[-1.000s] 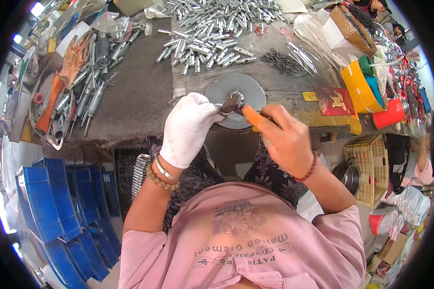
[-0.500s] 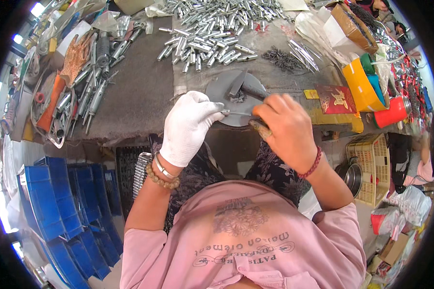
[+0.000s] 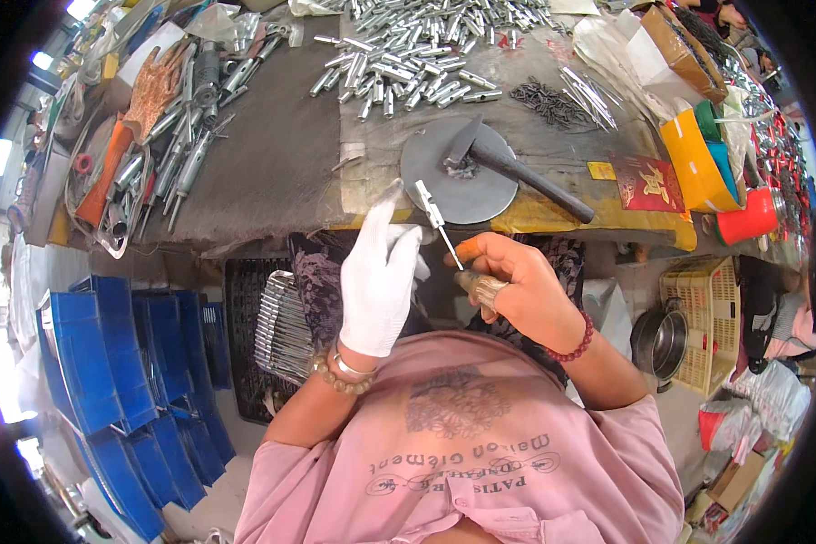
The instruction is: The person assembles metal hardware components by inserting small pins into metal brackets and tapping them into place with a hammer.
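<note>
My right hand, bare with a tan wrapping on the thumb, is closed on the lower end of a thin metal rod. A short silver metal tube sits at the rod's upper end, tilted up to the left. My left hand, in a white glove, is beside the tube with its fingers apart and nothing visible in them. Beyond both hands lies a round grey metal disc at the bench edge. A hammer rests on it, its dark handle pointing right toward me.
Silver tubes are heaped at the back, beside small dark parts and thin rods. Tools and an orange-stained glove lie left. A yellow container and red jar stand right. Blue bins stand lower left.
Both hands have drawn back from the disc toward my body. The left hand has let go of the tube, and the rod has swung from level to steeply tilted. The hammer now shows fully.
</note>
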Motion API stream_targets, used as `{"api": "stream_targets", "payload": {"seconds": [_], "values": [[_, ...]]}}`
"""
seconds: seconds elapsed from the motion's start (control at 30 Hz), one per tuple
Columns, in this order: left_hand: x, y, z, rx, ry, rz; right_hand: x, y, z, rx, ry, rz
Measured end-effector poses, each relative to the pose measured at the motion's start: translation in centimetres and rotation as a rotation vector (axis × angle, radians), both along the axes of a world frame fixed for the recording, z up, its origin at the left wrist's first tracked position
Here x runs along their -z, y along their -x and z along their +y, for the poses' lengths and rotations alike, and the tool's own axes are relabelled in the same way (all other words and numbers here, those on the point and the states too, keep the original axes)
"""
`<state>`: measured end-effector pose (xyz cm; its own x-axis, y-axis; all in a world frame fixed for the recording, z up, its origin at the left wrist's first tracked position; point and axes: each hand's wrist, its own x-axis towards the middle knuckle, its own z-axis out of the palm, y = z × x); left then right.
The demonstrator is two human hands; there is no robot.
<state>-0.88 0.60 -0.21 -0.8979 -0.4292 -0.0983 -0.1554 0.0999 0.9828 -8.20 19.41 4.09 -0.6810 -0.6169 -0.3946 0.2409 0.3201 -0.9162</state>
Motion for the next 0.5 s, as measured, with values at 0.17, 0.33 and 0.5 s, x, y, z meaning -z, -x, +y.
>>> {"api": "stream_targets", "payload": {"seconds": [0.17,0.33,0.5], "values": [[-0.5,-0.6,0.1,0.005,-0.28,0.067,1.1,-1.4,-0.6,-0.023,0.048,-0.021],[-0.5,-1.8,-0.8,-0.076,-0.27,0.092,2.1,-2.7,-2.2,-0.077,0.028,0.131],[2.2,-5.3,-5.2,-0.275,-0.086,0.135,2.1,-1.2,-1.9,-0.022,0.139,0.36]]}}
